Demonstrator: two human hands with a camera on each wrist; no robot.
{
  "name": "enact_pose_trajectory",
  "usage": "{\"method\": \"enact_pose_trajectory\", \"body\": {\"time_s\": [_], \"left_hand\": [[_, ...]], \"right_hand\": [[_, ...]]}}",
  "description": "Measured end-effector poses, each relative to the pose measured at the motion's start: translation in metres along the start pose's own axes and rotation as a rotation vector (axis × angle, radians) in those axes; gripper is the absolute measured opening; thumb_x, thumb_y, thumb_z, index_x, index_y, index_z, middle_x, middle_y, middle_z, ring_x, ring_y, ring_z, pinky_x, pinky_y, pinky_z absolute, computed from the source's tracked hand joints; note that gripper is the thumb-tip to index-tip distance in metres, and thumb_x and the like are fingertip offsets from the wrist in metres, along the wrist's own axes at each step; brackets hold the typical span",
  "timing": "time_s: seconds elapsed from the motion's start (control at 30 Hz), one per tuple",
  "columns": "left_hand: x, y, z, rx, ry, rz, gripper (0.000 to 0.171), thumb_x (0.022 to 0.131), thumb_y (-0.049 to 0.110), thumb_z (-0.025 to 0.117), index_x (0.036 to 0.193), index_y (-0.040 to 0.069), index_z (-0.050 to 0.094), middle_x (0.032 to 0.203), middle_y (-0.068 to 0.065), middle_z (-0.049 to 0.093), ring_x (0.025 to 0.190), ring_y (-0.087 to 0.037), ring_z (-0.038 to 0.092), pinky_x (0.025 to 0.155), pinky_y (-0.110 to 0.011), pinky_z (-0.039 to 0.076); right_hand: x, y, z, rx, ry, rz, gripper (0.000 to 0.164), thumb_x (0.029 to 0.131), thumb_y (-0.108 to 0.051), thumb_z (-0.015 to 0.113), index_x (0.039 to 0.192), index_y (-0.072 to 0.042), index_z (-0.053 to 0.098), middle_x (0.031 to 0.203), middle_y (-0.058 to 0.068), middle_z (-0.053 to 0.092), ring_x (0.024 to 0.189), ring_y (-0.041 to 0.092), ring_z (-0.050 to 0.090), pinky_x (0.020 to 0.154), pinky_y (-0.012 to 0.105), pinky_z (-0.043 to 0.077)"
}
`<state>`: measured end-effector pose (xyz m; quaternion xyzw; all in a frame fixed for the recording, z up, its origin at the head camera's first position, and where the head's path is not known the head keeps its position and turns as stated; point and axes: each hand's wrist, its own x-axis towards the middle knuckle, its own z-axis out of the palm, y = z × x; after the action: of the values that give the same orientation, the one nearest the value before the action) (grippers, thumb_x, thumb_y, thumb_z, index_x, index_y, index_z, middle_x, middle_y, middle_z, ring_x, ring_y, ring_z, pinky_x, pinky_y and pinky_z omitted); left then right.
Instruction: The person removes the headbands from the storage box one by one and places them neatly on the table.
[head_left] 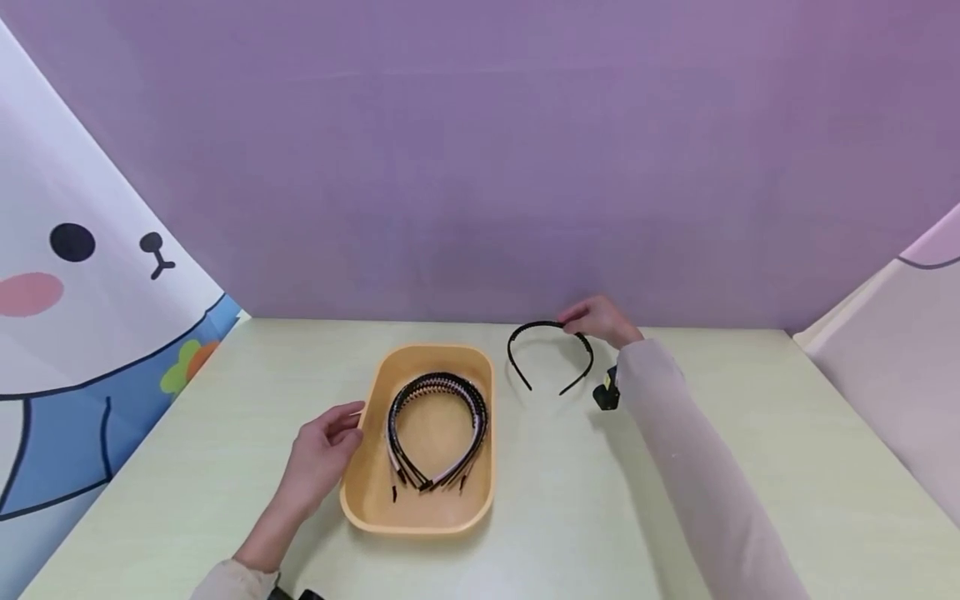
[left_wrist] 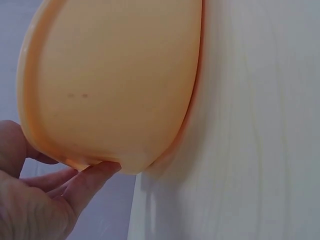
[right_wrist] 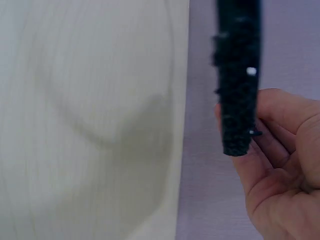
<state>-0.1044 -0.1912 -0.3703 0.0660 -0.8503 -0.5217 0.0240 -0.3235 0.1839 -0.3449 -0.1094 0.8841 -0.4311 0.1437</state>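
In the head view my left hand (head_left: 321,454) grips the left side of a yellow-orange plastic tray (head_left: 420,523). The left wrist view shows the fingers (left_wrist: 92,185) against the tray's outer wall (left_wrist: 120,85). Inside the tray lies a bundle of headbands (head_left: 480,408), black with some pale ones, their ends toward me. To the right of the tray, my right hand (head_left: 602,321) pinches a black headband (head_left: 513,354) at the top of its arch. Its two ends point toward me. Close up in the right wrist view, the headband (right_wrist: 239,90) looks dark and rough-textured.
The pale wood-patterned table (head_left: 720,433) runs back to a purple wall (head_left: 480,167). A printed panel with a cartoon animal (head_left: 97,333) stands at the left, and a pale panel (head_left: 892,375) at the right. A small black device (head_left: 607,392) sits at the right wrist.
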Motion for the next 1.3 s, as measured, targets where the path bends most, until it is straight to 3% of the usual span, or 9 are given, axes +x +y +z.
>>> {"method": "enact_pose_trajectory", "body": {"time_s": [0.23, 0.47, 1.03, 1.3], "left_hand": [[0.002, 0.0, 0.0, 0.001, 0.006, 0.012, 0.041, 0.093, 0.0, 0.048, 0.133, -0.005, 0.049, 0.124, -0.027, 0.058, 0.113, -0.035, 0.059, 0.086, -0.024, 0.055], [0.001, 0.0, 0.002, -0.019, 0.009, 0.013, 0.041, 0.092, -0.001, 0.049, 0.132, -0.005, 0.05, 0.123, -0.027, 0.059, 0.112, -0.034, 0.06, 0.084, -0.02, 0.053], [-0.002, 0.0, 0.002, -0.016, 0.021, 0.016, 0.041, 0.092, -0.001, 0.049, 0.133, -0.005, 0.05, 0.124, -0.027, 0.059, 0.113, -0.034, 0.06, 0.087, -0.026, 0.055], [-0.004, 0.004, 0.005, -0.013, 0.031, 0.005, 0.041, 0.091, -0.003, 0.048, 0.132, -0.006, 0.05, 0.121, -0.027, 0.06, 0.11, -0.033, 0.06, 0.083, -0.019, 0.053]], "right_hand": [[0.011, 0.015, 0.003, 0.019, 0.023, 0.008, 0.032, 0.088, -0.003, 0.062, 0.119, 0.003, 0.063, 0.13, 0.022, 0.057, 0.124, 0.035, 0.05, 0.103, 0.046, 0.044], [0.019, 0.026, 0.01, 0.024, 0.042, 0.0, 0.031, 0.086, -0.001, 0.064, 0.116, 0.005, 0.065, 0.128, 0.022, 0.059, 0.124, 0.035, 0.05, 0.104, 0.044, 0.044], [0.023, 0.029, 0.02, 0.036, 0.048, 0.028, 0.032, 0.086, -0.001, 0.065, 0.118, 0.005, 0.063, 0.128, 0.022, 0.059, 0.124, 0.036, 0.05, 0.108, 0.044, 0.04], [0.026, 0.033, 0.022, 0.01, 0.078, 0.022, 0.03, 0.085, -0.002, 0.067, 0.115, 0.003, 0.066, 0.121, 0.019, 0.064, 0.119, 0.035, 0.055, 0.104, 0.043, 0.043]]}}
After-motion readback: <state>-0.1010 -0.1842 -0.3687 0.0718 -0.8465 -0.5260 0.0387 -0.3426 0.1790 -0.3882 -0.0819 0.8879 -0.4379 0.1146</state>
